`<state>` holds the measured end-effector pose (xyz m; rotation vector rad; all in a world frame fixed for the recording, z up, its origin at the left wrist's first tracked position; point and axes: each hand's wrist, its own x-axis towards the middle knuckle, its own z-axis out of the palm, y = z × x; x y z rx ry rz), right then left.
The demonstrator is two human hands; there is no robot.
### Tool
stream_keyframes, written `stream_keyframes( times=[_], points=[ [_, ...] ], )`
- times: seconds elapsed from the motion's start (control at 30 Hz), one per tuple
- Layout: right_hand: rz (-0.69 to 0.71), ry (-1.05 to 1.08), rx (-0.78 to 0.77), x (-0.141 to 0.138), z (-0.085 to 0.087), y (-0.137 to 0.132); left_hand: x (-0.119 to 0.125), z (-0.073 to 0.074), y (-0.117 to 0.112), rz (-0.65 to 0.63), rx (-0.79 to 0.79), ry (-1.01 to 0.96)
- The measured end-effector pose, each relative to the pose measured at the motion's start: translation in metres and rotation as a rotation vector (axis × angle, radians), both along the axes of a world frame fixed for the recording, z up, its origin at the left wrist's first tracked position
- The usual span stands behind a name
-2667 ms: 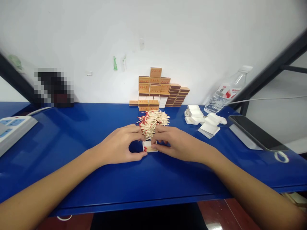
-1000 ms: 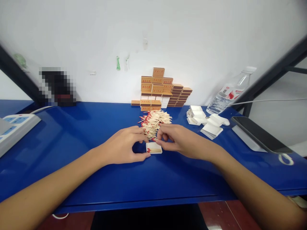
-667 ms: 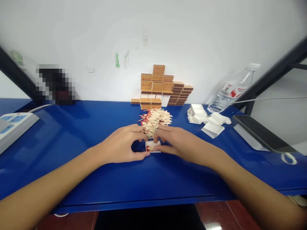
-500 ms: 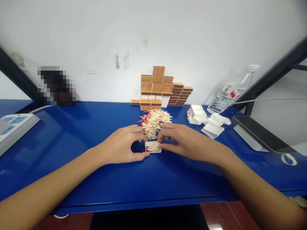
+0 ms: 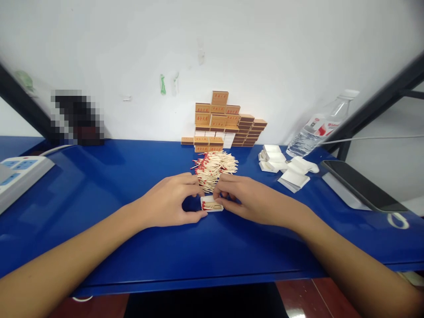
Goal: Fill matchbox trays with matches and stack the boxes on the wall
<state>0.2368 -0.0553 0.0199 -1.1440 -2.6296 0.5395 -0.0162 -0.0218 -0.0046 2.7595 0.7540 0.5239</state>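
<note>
Fuller than a second earlier, the white tray (image 5: 207, 199) just near of the match pile (image 5: 214, 168) showed more matches (image 5: 210, 206), left hand (image 5: 171, 198) clamped on its left end, right hand (image 5: 243, 197) over its right, pinched or parted impossible to tell!

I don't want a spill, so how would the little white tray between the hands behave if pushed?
The white tray would probably slide easily, being small on a glossy tabletop. Its thin walls look like card, so they may flex. The matches inside lie loose, so they could spill if it tipped.
</note>
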Motion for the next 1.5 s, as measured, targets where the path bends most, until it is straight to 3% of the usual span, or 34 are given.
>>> stream_keyframes(
  times=[0.3,0.73,1.0,1.5],
  points=[
    [-0.031,-0.022,0.004,-0.0017,0.0,-0.002,0.0002,-0.0013,-0.0003,-0.005,0.019,0.003],
    [0.041,-0.002,-0.007,-0.0013,-0.0034,0.0012,0.0009,0.0,-0.0021,-0.022,0.026,0.002],
    [0.027,-0.052,0.111,-0.0049,-0.0049,-0.0001,0.002,-0.0003,-0.0019,-0.036,0.029,0.001],
    [0.03,-0.075,0.125,-0.0081,-0.0073,0.0002,0.0027,-0.0015,-0.0021,-0.042,0.043,-0.014]
  ],
)
